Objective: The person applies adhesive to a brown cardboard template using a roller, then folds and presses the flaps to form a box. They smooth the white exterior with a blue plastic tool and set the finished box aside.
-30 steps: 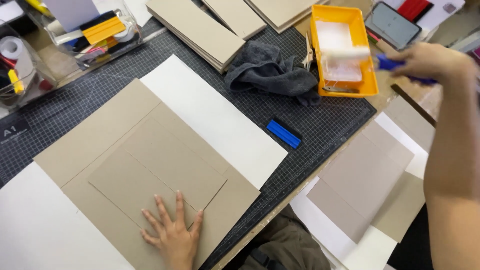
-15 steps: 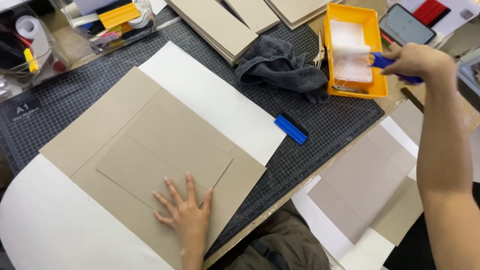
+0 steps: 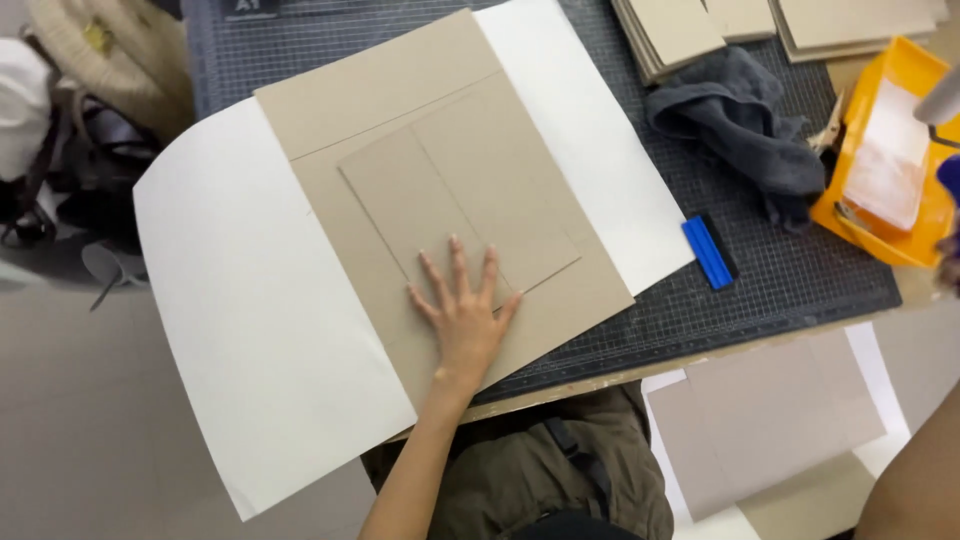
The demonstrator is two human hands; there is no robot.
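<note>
Five spread fingers of my left hand (image 3: 462, 318) press flat on grey cardboard panels (image 3: 455, 200) atop white paper (image 3: 255, 300), while my right hand (image 3: 950, 255), barely visible near the yellow tray (image 3: 925, 245), has an unreadable grip.

Craft workshop: cutting mat (image 3: 800, 280), stacked boards (image 3: 680, 30)

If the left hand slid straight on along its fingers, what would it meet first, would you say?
The left hand lies flat on the smaller cardboard panels, fingers pointing up the cutting mat. Sliding on, it would probably just cross them onto the larger cardboard sheet.
</note>
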